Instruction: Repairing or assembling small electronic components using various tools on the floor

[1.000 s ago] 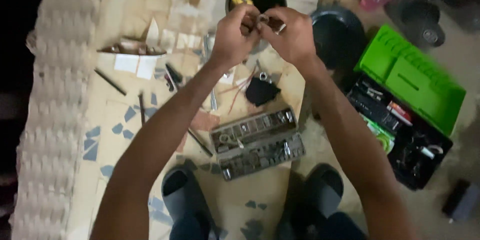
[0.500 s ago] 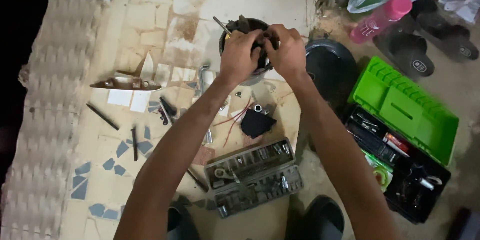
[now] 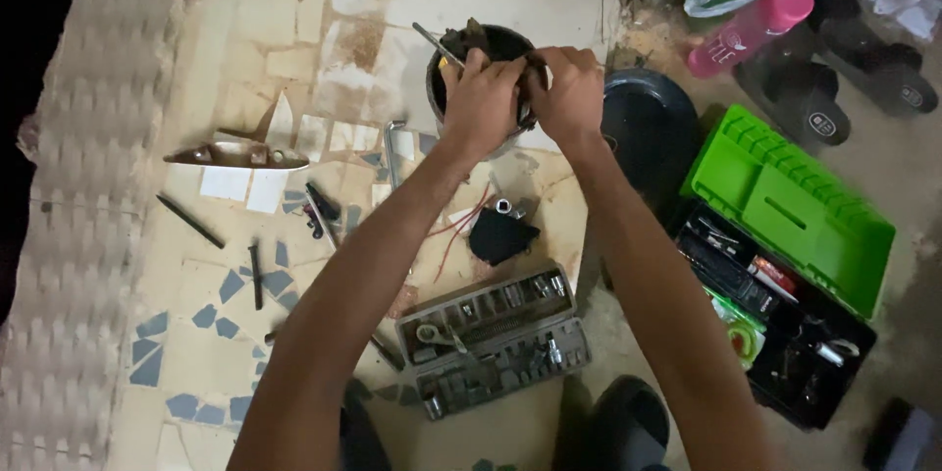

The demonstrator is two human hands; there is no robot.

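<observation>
Both my hands are together over a dark round can [image 3: 446,78] stuffed with tools. My left hand [image 3: 483,98] is closed over the can's near rim, and a thin metal rod [image 3: 432,41] sticks out just beyond it. My right hand [image 3: 564,93] is closed at the can's right side, fingers curled against the left hand. What the fingers pinch is hidden between them. Below my wrists on the tiled floor lie a small black part with red wires [image 3: 500,234] and an open grey socket set case [image 3: 496,339].
An open green-lidded toolbox [image 3: 785,196] sits at the right, beside a black round lid [image 3: 653,132]. A pink bottle [image 3: 751,25], plastic bags and sandals lie at top right. Loose tools, a wrench [image 3: 391,149] and a metal bracket [image 3: 235,154] are scattered left.
My hands came down from chest height onto the tool can and closed together over its rim. The view shifted so the can now sits nearer the middle.
</observation>
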